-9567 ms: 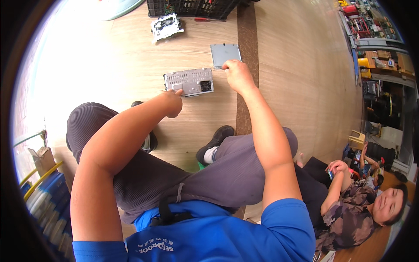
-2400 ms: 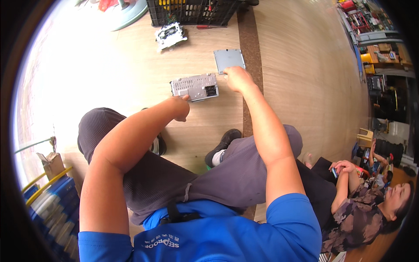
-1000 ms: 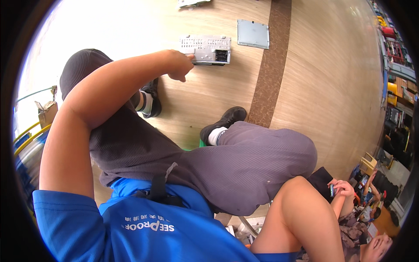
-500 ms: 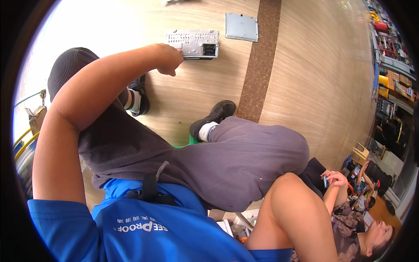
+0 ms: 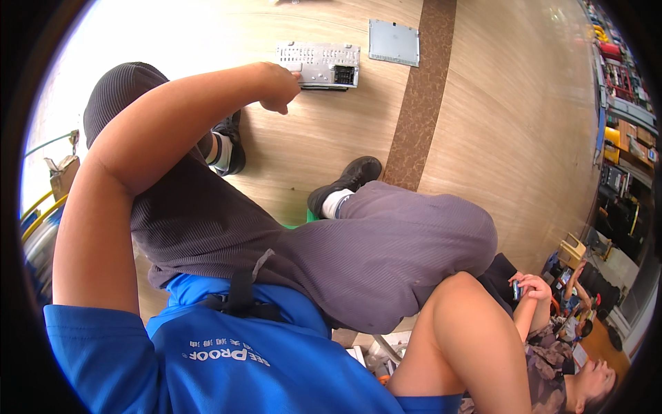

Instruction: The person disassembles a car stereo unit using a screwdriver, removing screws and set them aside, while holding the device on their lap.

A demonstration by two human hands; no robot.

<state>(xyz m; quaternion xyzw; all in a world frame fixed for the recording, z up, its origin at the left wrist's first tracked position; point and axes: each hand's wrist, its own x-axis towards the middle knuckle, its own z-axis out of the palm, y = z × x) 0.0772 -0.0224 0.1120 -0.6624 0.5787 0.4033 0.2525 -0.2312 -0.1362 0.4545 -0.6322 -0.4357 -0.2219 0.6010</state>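
Observation:
My left hand [image 5: 281, 88] is at the near left edge of a silver car stereo [image 5: 317, 55] on the floor. The stereo has rows of slots and a black connector socket [image 5: 345, 74] at its right end. One finger reaches onto the stereo's face, while the thumb hangs apart from it over the floor; the other fingers are mostly hidden behind the hand. Right of the stereo lies a flat grey metal cover plate [image 5: 394, 43]. My right arm [image 5: 462, 331] is bent at the elbow beside my right knee, and its hand is out of view.
A dark brown strip [image 5: 431, 90] crosses the pale floor beside the cover plate. My black shoes [image 5: 355, 174] stand nearer to me. At lower right sits another person, whose hands [image 5: 531, 286] hold a phone. Shelves with goods [image 5: 620, 83] line the right side.
The whole view has shifted slightly, so the stereo and the plate appear farther right. My left hand stays against the stereo; nothing has been picked up.

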